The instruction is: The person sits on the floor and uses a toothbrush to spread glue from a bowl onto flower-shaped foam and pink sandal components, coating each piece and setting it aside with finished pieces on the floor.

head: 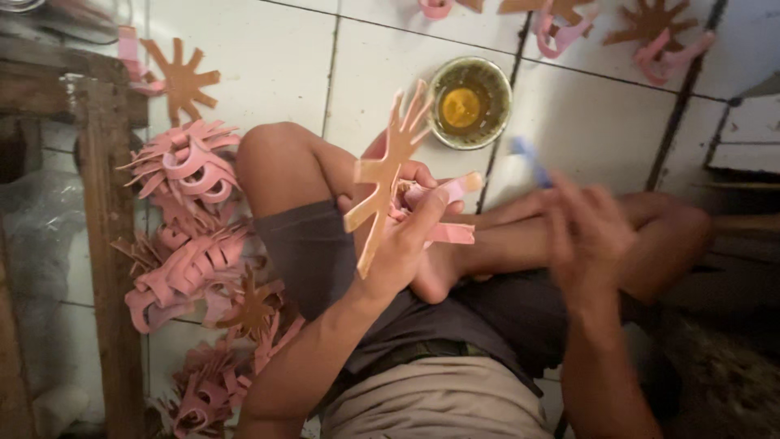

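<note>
My left hand (410, 232) grips a tan, star-shaped foam cut-out (383, 175) with pink strips folded against it, held up over my crossed legs. My right hand (587, 232) is blurred and holds a thin blue brush-like stick (532, 161) just right of the cut-out. A small round tin (470, 102) of yellow glue sits on the white tiled floor beyond both hands.
A pile of pink and brown foam pieces (191, 236) lies on the floor at my left knee. A brown star cut-out (183, 80) lies farther back. More pieces (650, 32) lie at the top right. A wooden frame (106, 236) stands at the left.
</note>
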`<control>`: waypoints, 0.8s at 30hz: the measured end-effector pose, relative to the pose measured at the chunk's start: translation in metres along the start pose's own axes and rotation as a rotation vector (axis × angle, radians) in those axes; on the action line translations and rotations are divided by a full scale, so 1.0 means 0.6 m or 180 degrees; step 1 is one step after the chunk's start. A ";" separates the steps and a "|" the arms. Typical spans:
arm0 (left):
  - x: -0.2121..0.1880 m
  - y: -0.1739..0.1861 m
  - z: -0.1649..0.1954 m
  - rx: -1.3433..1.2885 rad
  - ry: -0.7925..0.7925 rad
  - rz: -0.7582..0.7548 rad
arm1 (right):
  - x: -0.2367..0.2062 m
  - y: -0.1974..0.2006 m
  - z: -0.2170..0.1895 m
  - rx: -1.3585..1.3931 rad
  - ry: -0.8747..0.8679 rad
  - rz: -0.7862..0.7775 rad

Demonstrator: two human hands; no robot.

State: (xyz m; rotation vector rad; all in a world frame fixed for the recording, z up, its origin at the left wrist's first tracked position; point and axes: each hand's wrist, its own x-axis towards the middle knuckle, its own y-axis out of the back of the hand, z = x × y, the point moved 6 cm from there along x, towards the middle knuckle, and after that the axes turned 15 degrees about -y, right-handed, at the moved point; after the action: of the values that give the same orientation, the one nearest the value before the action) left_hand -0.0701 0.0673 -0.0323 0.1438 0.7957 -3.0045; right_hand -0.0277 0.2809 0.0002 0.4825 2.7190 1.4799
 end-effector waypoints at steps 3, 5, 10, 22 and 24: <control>-0.001 0.010 -0.006 -0.0140 0.0106 -0.0008 | 0.002 0.015 0.054 0.0647 -0.0383 0.0150; 0.000 0.020 -0.019 -0.0380 0.0187 0.0091 | -0.006 0.020 0.088 0.1124 -0.0548 0.0176; 0.054 0.081 -0.046 -0.0868 -0.0125 0.0474 | -0.010 -0.006 0.179 0.2147 -0.1253 0.0378; 0.370 0.259 -0.055 -0.1106 0.0103 0.0855 | -0.034 -0.159 0.272 0.2350 -0.2087 0.0160; 0.437 0.251 -0.079 -0.1214 0.0046 0.0720 | -0.030 -0.160 0.267 0.2214 -0.1926 0.0215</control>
State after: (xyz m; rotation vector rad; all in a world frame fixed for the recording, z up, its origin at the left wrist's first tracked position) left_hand -0.3193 -0.0414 -0.1730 0.2262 1.2407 -2.5902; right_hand -0.0115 0.3585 -0.1695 0.8584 2.6108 0.2437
